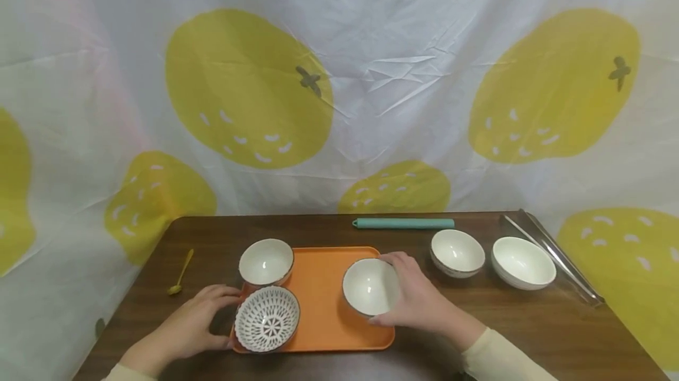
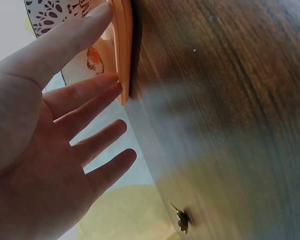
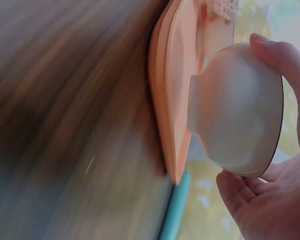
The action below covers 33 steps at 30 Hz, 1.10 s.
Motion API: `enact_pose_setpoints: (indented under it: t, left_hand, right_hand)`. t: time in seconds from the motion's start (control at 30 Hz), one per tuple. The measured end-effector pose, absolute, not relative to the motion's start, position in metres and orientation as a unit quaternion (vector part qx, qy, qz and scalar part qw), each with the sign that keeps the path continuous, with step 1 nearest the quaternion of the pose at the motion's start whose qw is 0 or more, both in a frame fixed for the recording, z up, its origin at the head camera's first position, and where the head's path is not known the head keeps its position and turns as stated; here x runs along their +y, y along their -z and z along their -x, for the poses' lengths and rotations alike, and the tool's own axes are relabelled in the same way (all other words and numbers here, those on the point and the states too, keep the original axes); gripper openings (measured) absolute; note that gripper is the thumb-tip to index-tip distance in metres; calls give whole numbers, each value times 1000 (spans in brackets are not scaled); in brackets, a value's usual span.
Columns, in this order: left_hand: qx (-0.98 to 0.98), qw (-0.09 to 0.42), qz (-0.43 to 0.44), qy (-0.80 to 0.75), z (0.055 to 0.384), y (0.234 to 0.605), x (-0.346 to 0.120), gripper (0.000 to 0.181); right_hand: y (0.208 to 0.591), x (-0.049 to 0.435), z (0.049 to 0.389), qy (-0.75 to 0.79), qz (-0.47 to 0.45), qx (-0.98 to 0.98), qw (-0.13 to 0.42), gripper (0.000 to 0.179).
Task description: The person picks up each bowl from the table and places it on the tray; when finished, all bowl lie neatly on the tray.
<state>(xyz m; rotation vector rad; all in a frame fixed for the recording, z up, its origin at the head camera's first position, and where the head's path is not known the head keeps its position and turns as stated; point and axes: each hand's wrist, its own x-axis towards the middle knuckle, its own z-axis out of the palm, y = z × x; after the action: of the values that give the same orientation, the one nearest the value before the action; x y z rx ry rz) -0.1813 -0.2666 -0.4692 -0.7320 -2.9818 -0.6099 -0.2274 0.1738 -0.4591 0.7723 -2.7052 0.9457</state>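
Two bare hands work at an orange tray on a dark wooden table. Nearest the camera, the left hand has its fingers extended and spread, gripping nothing, with thumb and fingertips at the tray's left rim. Just beside it, a patterned bowl sits upright in the tray's near left corner. The right hand grips a white bowl, thumb and fingers on opposite sides of its rim, at the right part of the tray; whether the bowl's foot touches the tray cannot be told.

Farther back, a second pale bowl stands at the tray's far left corner, just behind the patterned one. A gold-coloured spoon lies to the left. Right of the tray, a round bowl and a wider bowl stand side by side, metal tongs angled behind. A teal stick lies along the table's far edge, before a fruit-print cloth.
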Motion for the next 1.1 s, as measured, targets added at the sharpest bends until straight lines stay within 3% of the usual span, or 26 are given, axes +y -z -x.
enact_pose_setpoints:
  t: [0.17, 0.43, 0.87, 1.1]
  left_hand:
    - [-954, -6, 228, 197, 181, 469, -265, 70]
    - [-956, -10, 219, 194, 180, 465, -263, 70]
    - [-957, -10, 219, 190, 180, 467, -264, 69]
    - [-956, -6, 223, 189, 179, 466, -264, 69]
  right_hand:
    - [461, 136, 239, -339, -267, -901, 37, 109]
    - [461, 95, 254, -355, -278, -892, 18, 109]
    - [472, 79, 265, -361, -276, -891, -11, 112]
    - [474, 80, 265, -333, -295, -896, 3, 118]
